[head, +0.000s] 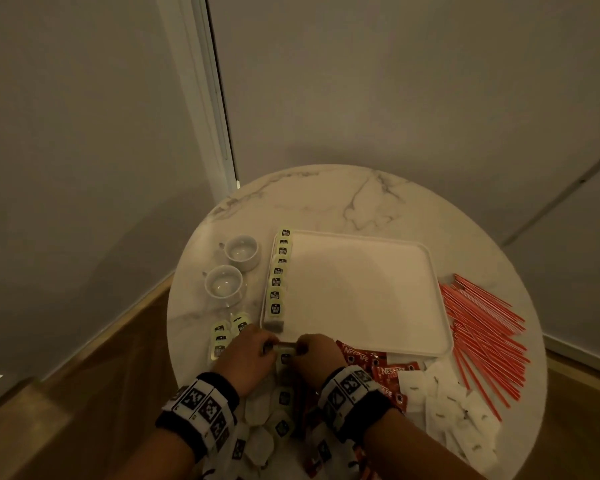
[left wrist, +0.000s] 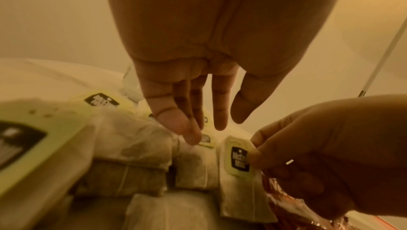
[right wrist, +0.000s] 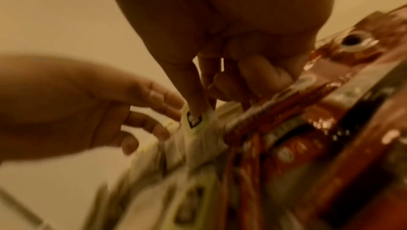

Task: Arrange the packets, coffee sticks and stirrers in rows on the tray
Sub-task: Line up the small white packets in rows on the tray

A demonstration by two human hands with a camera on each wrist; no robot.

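Note:
A white tray [head: 361,289] lies mid-table with a row of tea bags [head: 278,282] along its left edge. Just in front of the tray my two hands meet. My right hand [head: 317,351] pinches one tea bag [left wrist: 239,158] by its yellow-green tag [right wrist: 195,120], and the bag hangs below the fingers. My left hand [left wrist: 211,125] has straight, relaxed fingers, one fingertip touching another tea bag's tag [left wrist: 207,139] in the pile. Red coffee sticks [head: 392,372], white packets [head: 454,403] and orange stirrers [head: 482,334] lie on the table to the right.
Two white cups [head: 241,252] [head: 222,284] stand left of the tray. A few loose tea bags [head: 222,337] lie near them, and more are heaped under my wrists [head: 281,410]. The round marble table [head: 326,202] stands in a corner between walls.

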